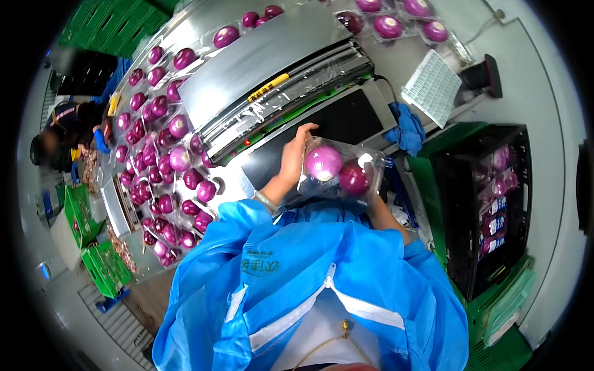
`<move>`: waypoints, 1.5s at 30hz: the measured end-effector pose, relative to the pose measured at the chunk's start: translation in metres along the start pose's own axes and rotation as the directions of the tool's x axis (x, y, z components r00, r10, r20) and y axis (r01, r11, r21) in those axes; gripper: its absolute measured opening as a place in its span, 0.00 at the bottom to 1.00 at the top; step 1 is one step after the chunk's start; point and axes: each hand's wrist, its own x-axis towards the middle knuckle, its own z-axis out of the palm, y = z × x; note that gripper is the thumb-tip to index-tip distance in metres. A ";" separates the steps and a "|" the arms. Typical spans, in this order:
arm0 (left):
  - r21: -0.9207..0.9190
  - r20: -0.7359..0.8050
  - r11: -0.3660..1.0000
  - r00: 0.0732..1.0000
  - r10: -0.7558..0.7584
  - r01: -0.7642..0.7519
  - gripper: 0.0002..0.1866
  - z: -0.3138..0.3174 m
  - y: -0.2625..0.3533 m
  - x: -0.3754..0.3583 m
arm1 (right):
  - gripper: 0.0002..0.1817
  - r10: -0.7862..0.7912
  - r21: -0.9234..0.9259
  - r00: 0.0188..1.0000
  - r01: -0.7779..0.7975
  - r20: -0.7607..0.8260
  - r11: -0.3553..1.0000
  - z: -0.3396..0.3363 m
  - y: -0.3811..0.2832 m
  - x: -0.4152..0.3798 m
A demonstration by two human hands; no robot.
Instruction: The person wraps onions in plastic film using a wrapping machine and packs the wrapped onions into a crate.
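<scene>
A clear plastic-wrapped pack of two red onions [323, 162] is held up tilted in front of my blue jacket. My left hand [293, 157] grips its left edge, fingertips pointing toward the film-wrapping machine [260, 80]. My right hand [378, 207] is at the pack's lower right corner, its fingers mostly hidden behind the film. Just beyond the pack lies the machine's dark plate [349, 117], with a film roller and a small red light behind it.
Many red onions [180, 159] in clear trays cover the table at left. More packs [388, 26] lie at the back right, near a white keyboard [432, 86] and blue cloth [406, 128]. A black crate [455, 216] at right contains wrapped packs. Another person [68, 127] works at far left.
</scene>
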 end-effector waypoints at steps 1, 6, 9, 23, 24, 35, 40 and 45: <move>-0.435 0.095 0.881 0.983 -0.159 0.185 0.13 0.009 0.010 -0.007 | 0.12 0.081 -0.005 0.991 -0.081 0.107 0.997 0.004 -0.010 -0.020; -0.522 0.409 0.833 0.911 0.058 0.182 0.14 0.019 0.119 -0.057 | 0.13 0.320 -0.247 0.829 -0.227 0.458 0.942 0.016 -0.059 -0.086; -0.691 0.484 0.721 0.706 0.516 -0.053 0.16 0.039 0.149 -0.054 | 0.14 0.354 -0.431 0.756 -0.105 0.551 0.896 0.017 -0.080 -0.094; -0.188 0.819 0.792 0.538 -0.200 0.580 0.16 0.168 0.208 -0.079 | 0.28 -0.071 -0.766 0.806 0.582 0.587 0.273 0.015 -0.287 -0.197; -0.123 0.760 0.742 0.543 -0.357 0.660 0.16 0.181 0.211 -0.079 | 0.27 -0.085 -0.743 0.834 0.527 0.545 0.413 -0.009 -0.289 -0.186; -0.354 0.603 0.699 0.723 -0.338 0.622 0.07 0.240 0.174 -0.011 | 0.29 -0.335 -0.082 0.376 0.552 -0.864 0.830 -0.361 -0.355 -0.224; -0.286 0.602 0.670 0.673 -0.431 0.685 0.05 0.261 0.168 -0.015 | 0.30 -0.497 -0.403 0.221 0.361 -0.839 0.841 -0.498 -0.346 -0.199; -0.296 0.569 0.677 0.694 -0.441 0.673 0.06 0.266 0.169 -0.015 | 0.32 -0.360 -0.229 0.270 0.416 -0.893 0.880 -0.523 -0.336 -0.142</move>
